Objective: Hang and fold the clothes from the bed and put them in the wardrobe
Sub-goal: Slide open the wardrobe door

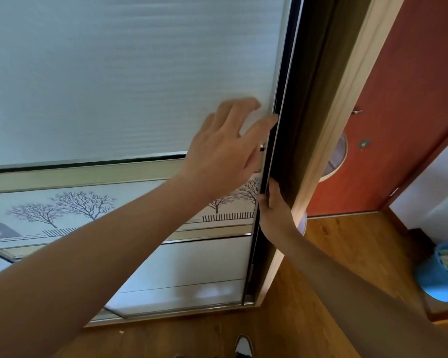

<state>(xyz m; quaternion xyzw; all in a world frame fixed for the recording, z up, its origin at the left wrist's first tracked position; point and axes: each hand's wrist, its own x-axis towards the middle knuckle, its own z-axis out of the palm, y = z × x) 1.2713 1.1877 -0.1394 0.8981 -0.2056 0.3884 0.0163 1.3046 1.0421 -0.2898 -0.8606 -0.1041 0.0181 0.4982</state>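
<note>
Upright wardrobe door [140,73], left hand [225,148] pressing flat, right hand [273,213] fingers gripping edge

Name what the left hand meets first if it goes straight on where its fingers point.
The door's dark edge: the left hand lies on the white panel with fingertips about reaching it. Depth is unclear.

Our arms reach out: L hand [228,148] flat, fingers spread; R hand [272,211] curled round wardrobe door [140,73] edge
</note>
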